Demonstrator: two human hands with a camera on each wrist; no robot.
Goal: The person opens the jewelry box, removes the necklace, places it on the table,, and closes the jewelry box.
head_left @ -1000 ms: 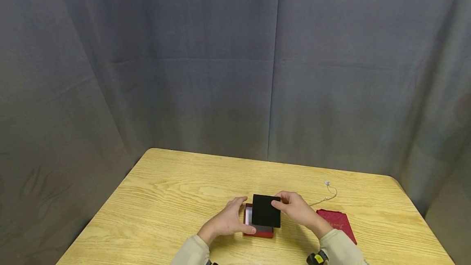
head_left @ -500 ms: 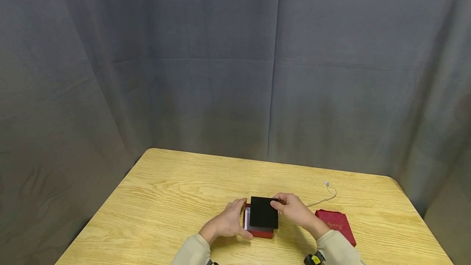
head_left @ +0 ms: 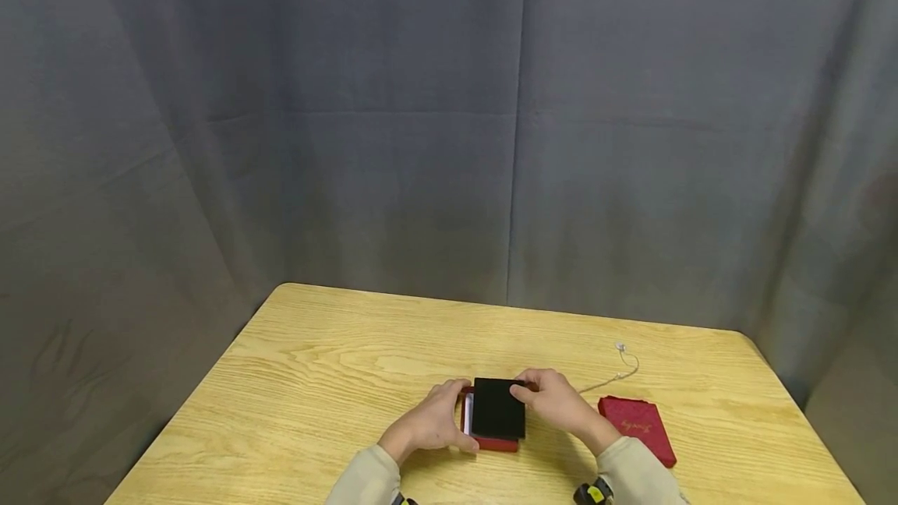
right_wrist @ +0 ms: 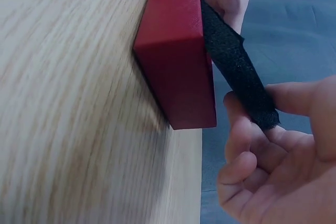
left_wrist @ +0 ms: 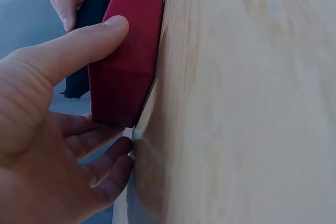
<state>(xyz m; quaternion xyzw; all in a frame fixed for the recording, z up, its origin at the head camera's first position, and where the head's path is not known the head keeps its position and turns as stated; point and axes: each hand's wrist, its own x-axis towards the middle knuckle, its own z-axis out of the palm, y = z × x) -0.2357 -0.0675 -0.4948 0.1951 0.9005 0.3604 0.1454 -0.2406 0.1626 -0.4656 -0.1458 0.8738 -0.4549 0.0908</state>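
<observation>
A small red box (head_left: pixel 500 445) stands on the table with its top uncovered and a strip of pale interior showing at its left. My left hand (head_left: pixel 433 418) holds it, thumb on the near side and fingers at the left and far sides. Between thumb and fingers, my right hand (head_left: pixel 557 405) pinches the right edge of a square black foam insert (head_left: pixel 498 410). In the right wrist view the foam insert (right_wrist: pixel 233 59) is tilted: its far edge meets the top of the red box (right_wrist: pixel 178 77), while the pinched edge stays raised.
To the right lies a dark red lid (head_left: pixel 638 429) with gold lettering. Behind it, a thin chain with a small clear pendant (head_left: pixel 620 347) is spread on the wooden table (head_left: pixel 337 380). A grey curtain (head_left: pixel 393 178) hangs beyond the table's back edge.
The black foam insert has come down and left over the box, covering more of its opening. My right hand moved with it; my left hand has stayed at the box.
</observation>
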